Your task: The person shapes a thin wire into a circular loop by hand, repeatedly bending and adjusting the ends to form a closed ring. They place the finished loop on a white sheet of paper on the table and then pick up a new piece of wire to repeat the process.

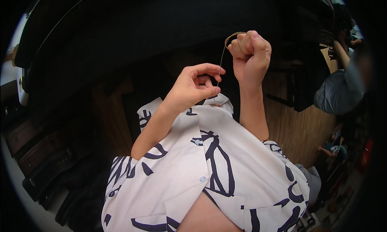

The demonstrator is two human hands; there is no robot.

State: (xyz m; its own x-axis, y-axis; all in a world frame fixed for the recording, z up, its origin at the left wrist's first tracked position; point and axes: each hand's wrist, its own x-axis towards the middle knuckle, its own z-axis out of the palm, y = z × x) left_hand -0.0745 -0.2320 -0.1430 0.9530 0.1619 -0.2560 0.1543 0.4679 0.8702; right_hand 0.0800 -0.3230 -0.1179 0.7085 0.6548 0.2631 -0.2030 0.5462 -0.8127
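My right hand is raised and closed in a fist, the thumb pressed over the curled fingers. It grips a thin gold-coloured wire string, which bows out in a doubled loop to the left of the fist. From there a single strand runs down to my left hand. The left fingers are curved, and the strand passes along their tips to the thumb, where they seem to pinch it lightly. Below the left thumb, the strand's lower end is hard to follow against the shirt.
A large black surface fills the space ahead. Dark long cases lie at the lower left. Wooden floor shows at the right, beside a dark stool-like frame. A person in a grey top is at the far right, others beyond.
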